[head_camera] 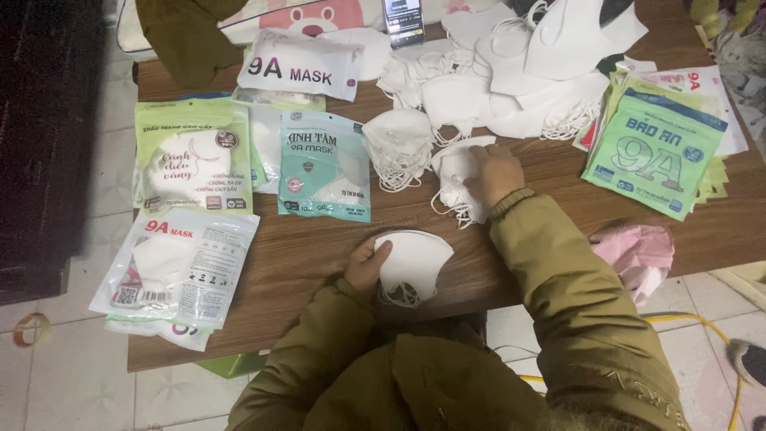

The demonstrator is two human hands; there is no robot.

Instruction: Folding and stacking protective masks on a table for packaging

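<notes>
Holding white mask stack (415, 263) in left hand (365, 266) grip | right hand (495, 172) on loose masks (456, 179)

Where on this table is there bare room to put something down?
Bare wood shows between the teal packet and the left hand, and right of the right hand, before the green packets. The far edge is crowded with loose white masks.

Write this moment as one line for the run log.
left hand: holds small stack of white masks | right hand: on loose white masks | surface: wooden table
</notes>
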